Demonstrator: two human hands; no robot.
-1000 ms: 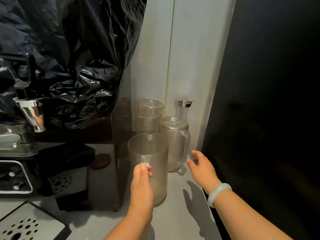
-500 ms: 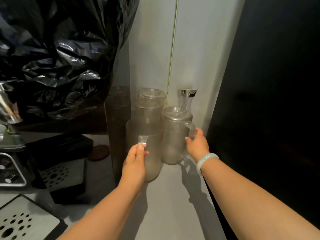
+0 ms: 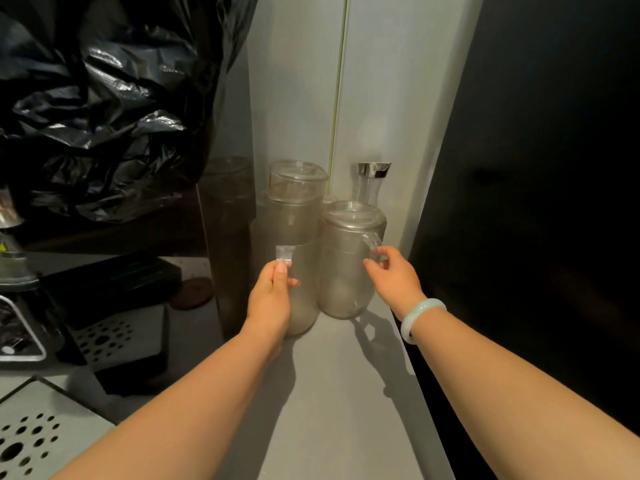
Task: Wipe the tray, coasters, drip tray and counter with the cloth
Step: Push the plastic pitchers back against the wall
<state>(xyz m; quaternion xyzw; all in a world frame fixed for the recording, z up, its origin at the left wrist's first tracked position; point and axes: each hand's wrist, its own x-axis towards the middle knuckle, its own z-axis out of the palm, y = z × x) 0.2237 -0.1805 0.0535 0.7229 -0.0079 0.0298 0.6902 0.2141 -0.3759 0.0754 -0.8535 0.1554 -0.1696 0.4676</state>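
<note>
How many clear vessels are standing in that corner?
4: open jug in left hand grip; rear lidded jug behind it; right lidded jug, handle in right hand; carafe by wall. Others may be hidden.

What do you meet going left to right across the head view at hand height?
Coaster → left hand gripping the open pitcher → lidded pitcher → right hand on its handle → dark panel.

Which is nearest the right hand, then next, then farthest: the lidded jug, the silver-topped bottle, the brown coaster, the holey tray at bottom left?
1. Lidded jug: the right hand grips its handle.
2. Silver-topped bottle: just behind that jug, by the wall.
3. Brown coaster: left, past the lidless jug in the left hand.
4. Holey tray: bottom-left corner.
</note>
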